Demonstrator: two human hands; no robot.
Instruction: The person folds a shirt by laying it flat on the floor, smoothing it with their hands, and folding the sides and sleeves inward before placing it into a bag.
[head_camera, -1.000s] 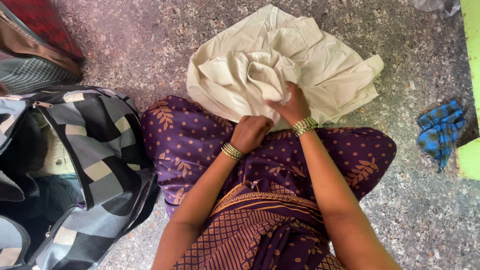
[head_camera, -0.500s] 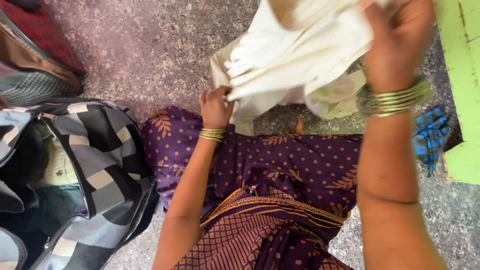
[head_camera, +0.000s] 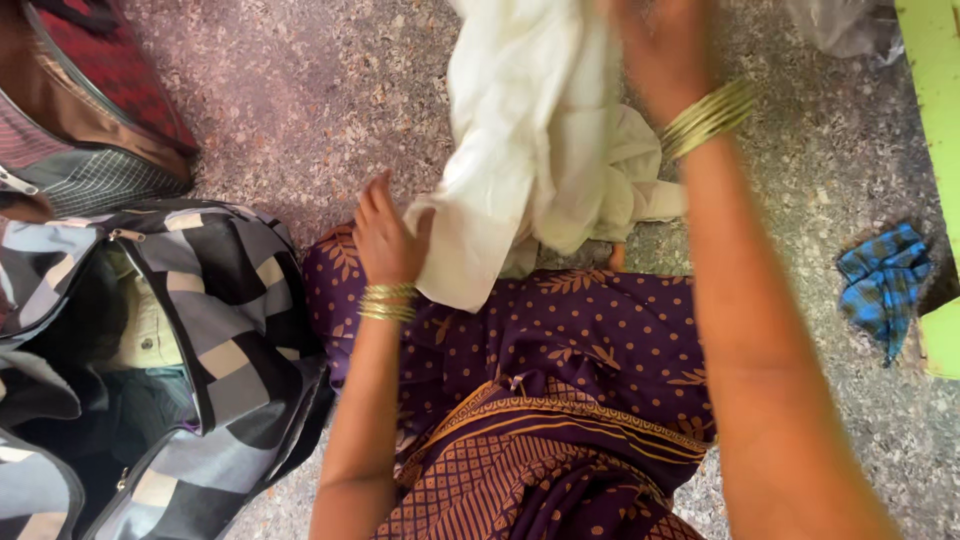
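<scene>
Head view looks down on a person seated on a speckled grey stone floor (head_camera: 300, 110), lap covered by a purple cotton sari with orange dots and leaf print (head_camera: 560, 340). Above the sari hangs a cream-coloured, crumpled cotton garment (head_camera: 530, 150), lifted clear so that its folds drop and open under their own weight. The right hand (head_camera: 655, 45), with gold bangles at the wrist, is raised at the garment's top edge; blur and the frame edge hide its fingers, so I cannot tell whether its grip is closed, though the cloth appears to hang from it. The left hand (head_camera: 385, 240), also bangled, sits just above the sari's left edge, its grip pinched together on the garment's lower corner, seemingly to keep the fabric taut and off the floor. Left of the sari lies an open travel bag with grey, black and cream patches (head_camera: 200, 330), clothes visible inside. Right of the sari, well apart, lies a small blue checked cloth (head_camera: 885, 280) beside a light green painted edge (head_camera: 935, 110).
</scene>
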